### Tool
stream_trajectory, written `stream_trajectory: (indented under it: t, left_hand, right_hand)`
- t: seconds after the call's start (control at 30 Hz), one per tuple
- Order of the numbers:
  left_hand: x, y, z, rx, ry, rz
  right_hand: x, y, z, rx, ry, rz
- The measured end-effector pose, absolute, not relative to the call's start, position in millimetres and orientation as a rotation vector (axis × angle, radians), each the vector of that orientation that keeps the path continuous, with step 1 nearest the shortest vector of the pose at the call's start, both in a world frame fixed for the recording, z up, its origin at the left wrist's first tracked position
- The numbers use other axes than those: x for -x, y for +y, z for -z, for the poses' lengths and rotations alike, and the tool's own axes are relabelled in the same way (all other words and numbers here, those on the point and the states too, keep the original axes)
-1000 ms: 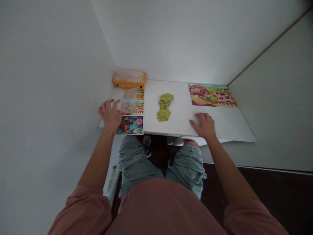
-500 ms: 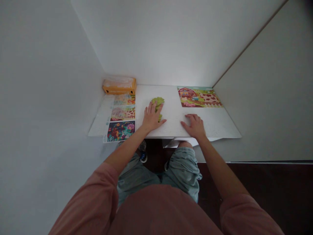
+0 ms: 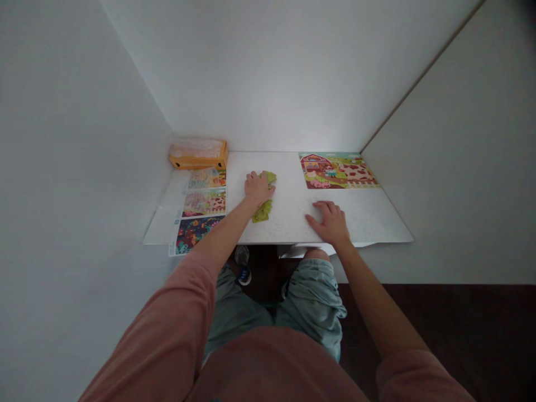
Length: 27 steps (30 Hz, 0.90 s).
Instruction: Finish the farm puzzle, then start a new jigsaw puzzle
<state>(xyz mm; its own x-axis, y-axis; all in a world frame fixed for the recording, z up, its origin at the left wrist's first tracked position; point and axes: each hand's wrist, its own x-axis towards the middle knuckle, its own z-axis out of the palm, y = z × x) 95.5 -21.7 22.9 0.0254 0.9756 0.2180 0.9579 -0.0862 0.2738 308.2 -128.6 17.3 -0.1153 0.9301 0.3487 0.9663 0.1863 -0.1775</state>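
My left hand (image 3: 256, 188) lies over a yellow-green pile with a jagged outline (image 3: 263, 212), its fingers bent down and closed about part of it. Green shows beyond the fingertips and below the palm; the hand hides the middle, and whether it is cloth or loose pieces I cannot make out. On the white tabletop (image 3: 288, 212), near the front edge, my right hand (image 3: 331, 222) rests palm down with nothing in it, thumb apart from the loosely bent fingers. Farther back and right of it lies a farm picture (image 3: 339, 171) with a red barn and a spotted cow.
At the back left stands an orange box (image 3: 199, 162) with clear plastic on top. In front of it a printed sheet (image 3: 204, 202) with several small pictures reaches over the table's front edge. White walls (image 3: 268, 84) close in the back and sides. My knees are under the tabletop.
My left hand's fingers, spread flat before, are now bent over the green pile. More green shows toward the front of the table. My right hand stays in about the same place.
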Motion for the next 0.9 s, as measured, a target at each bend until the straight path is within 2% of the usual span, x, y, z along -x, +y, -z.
stream_trajectory:
  t: [0.2,0.33,0.6,0.9]
  left_hand:
    - [-83,-15,-27,-2.03,1.916,-0.651]
    - [-67,-4,-35,-1.537,1.559,-0.894]
    - [-26,6,-49,-0.866,1.084,-1.086]
    - [-25,-35,-59,-0.754,0.821,-1.043]
  right_hand:
    - [-307,-128,-19,1.807,-2.088,0.076]
    - [-306,-130,-23,1.83,-2.091,0.025]
    - [-305,-128,-21,1.824,-2.091,0.018]
    - [-303,-125,-21,1.775,-2.042,-0.09]
